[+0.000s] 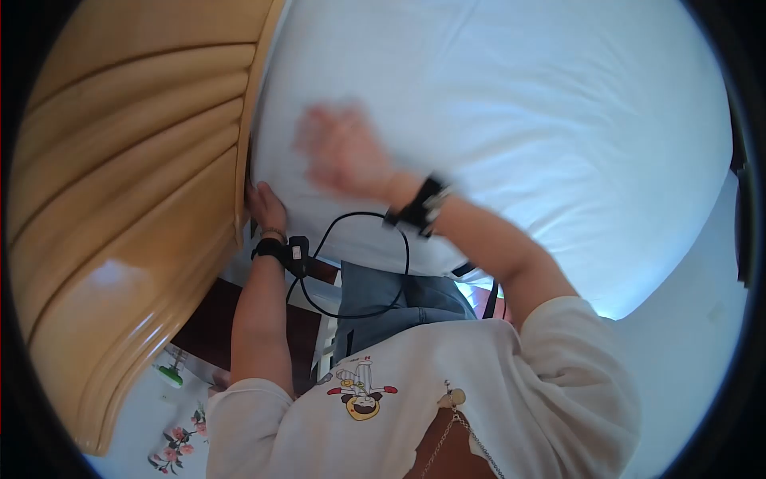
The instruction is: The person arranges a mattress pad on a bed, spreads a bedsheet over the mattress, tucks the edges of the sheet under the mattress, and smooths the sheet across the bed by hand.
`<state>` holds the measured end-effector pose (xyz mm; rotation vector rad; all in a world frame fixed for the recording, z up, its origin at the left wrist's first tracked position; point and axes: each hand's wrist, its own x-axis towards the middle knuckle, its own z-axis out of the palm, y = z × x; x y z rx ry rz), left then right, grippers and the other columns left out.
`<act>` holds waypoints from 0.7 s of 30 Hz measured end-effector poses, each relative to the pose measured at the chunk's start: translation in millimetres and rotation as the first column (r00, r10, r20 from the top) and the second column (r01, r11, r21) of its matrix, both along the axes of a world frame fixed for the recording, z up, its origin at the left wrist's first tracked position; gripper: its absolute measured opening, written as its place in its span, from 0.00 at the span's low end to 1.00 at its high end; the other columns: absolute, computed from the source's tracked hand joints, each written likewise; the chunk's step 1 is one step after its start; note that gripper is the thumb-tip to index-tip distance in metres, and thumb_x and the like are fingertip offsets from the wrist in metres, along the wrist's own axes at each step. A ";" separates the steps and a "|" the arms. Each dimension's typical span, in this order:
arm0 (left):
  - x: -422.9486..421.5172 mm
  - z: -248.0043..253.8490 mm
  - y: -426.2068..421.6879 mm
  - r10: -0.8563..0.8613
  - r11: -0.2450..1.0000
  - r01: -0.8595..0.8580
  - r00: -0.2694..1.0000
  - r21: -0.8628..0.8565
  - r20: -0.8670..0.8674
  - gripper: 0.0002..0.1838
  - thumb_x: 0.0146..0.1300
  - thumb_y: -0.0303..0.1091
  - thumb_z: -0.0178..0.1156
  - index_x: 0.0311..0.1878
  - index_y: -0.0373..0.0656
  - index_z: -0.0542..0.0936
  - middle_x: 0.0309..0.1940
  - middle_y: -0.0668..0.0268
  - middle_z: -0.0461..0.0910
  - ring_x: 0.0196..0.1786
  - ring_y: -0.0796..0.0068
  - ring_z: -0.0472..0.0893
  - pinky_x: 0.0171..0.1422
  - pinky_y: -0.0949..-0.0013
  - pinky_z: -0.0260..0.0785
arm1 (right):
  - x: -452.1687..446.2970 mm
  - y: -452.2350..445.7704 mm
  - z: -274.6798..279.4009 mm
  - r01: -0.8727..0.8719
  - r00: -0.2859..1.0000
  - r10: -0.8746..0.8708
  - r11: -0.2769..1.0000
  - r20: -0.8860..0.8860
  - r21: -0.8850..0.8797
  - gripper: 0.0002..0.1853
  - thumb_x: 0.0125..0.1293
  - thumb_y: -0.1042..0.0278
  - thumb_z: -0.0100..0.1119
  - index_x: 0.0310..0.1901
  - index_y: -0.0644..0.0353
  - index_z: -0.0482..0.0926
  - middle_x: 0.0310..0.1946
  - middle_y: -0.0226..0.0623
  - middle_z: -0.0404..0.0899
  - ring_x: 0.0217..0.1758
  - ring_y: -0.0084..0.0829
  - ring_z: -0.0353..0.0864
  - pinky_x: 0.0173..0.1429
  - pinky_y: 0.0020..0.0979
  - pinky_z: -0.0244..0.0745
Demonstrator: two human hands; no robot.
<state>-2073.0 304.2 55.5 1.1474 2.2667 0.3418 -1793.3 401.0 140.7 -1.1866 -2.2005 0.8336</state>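
Note:
A white sheet (511, 120) covers the mattress in front of me, with creases running across its right side. My left hand (269, 209) is at the sheet's left edge, where the bedding meets the wooden headboard (152, 152). Its visible fingers are stretched out, and some fingertips are hidden in the narrow gap. Above the sheet, farther from my body, is my right hand (345, 152). Motion smears its fingers, so their shape is unclear, and nothing can be made out in it. Both wrists wear black straps.
A black cable (408, 255) loops between the wrist straps, over the bed's near edge and my legs. Dark brown furniture (215, 319) stands below the headboard at left. Pink flower decoration (177, 444) shows at the lower left, near a green object (169, 375).

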 end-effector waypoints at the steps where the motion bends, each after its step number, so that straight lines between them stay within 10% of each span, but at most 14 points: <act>1: -4.0 -3.3 0.5 -0.016 1.000 0.015 0.995 0.014 0.101 0.33 0.68 0.48 0.40 0.66 0.30 0.56 0.65 0.39 0.57 0.69 0.42 0.55 0.72 0.56 0.45 | 30.2 26.9 -9.1 0.196 0.975 -0.199 0.980 0.096 0.034 0.24 0.54 0.56 0.60 0.54 0.51 0.74 0.63 0.41 0.64 0.67 0.42 0.59 0.65 0.59 0.51; 3: 0.1 2.4 9.3 -0.048 0.999 0.047 0.998 0.021 0.049 0.33 0.69 0.48 0.40 0.66 0.30 0.56 0.66 0.39 0.56 0.69 0.43 0.55 0.73 0.56 0.44 | 43.3 16.3 -18.8 0.378 0.904 -0.382 0.924 0.192 0.059 0.24 0.55 0.56 0.60 0.54 0.51 0.74 0.64 0.41 0.63 0.67 0.43 0.60 0.63 0.62 0.51; 5: -3.3 -7.2 -1.8 -0.122 0.992 0.122 0.992 0.024 0.022 0.33 0.69 0.48 0.40 0.66 0.30 0.56 0.66 0.40 0.56 0.69 0.44 0.55 0.73 0.57 0.44 | 39.6 -53.9 -38.1 -0.131 0.955 0.133 0.991 0.265 -0.025 0.24 0.57 0.56 0.56 0.56 0.52 0.72 0.58 0.42 0.68 0.64 0.41 0.63 0.65 0.56 0.54; 9: -33.4 -41.3 -6.6 -0.069 0.997 0.072 0.993 -0.032 0.095 0.34 0.69 0.50 0.40 0.69 0.32 0.53 0.69 0.43 0.53 0.71 0.49 0.54 0.74 0.60 0.44 | -16.1 -271.6 -40.9 -0.579 0.813 0.528 0.692 -0.245 -0.431 0.27 0.56 0.57 0.57 0.57 0.60 0.71 0.52 0.45 0.73 0.56 0.42 0.72 0.61 0.40 0.65; 12: -2.2 -4.3 6.2 -0.060 0.993 0.072 0.989 -0.090 0.133 0.34 0.68 0.49 0.40 0.70 0.35 0.51 0.69 0.44 0.52 0.72 0.50 0.53 0.74 0.61 0.44 | 18.1 -250.8 -7.4 -0.376 0.919 0.285 0.841 -0.272 -0.390 0.24 0.57 0.58 0.57 0.54 0.59 0.73 0.54 0.46 0.71 0.60 0.44 0.68 0.64 0.44 0.61; 15: 19.4 13.8 9.1 -0.114 0.982 0.105 0.992 -0.154 -0.050 0.37 0.66 0.52 0.43 0.70 0.35 0.52 0.69 0.43 0.53 0.71 0.48 0.54 0.73 0.60 0.45 | 112.9 -181.9 -1.2 0.211 0.973 -0.179 0.945 0.144 -0.252 0.26 0.59 0.56 0.56 0.59 0.52 0.69 0.62 0.48 0.62 0.67 0.47 0.57 0.64 0.59 0.53; 18: 77.3 37.8 -9.5 -0.427 0.901 0.421 0.809 -0.109 -0.403 0.42 0.60 0.56 0.53 0.71 0.41 0.52 0.70 0.47 0.50 0.73 0.50 0.50 0.72 0.50 0.48 | 191.6 -168.2 -9.9 0.757 0.550 -0.645 0.653 0.531 0.008 0.32 0.59 0.51 0.57 0.65 0.44 0.62 0.69 0.49 0.52 0.72 0.51 0.49 0.61 0.70 0.49; 21: 135.9 86.2 -47.3 -0.874 0.479 0.723 0.442 -0.497 -0.199 0.47 0.51 0.58 0.61 0.71 0.50 0.54 0.72 0.50 0.41 0.75 0.51 0.40 0.70 0.37 0.44 | 172.6 -301.1 -3.6 0.359 0.729 -0.001 0.851 0.684 -0.382 0.37 0.58 0.45 0.55 0.69 0.39 0.56 0.73 0.46 0.43 0.75 0.53 0.39 0.60 0.73 0.49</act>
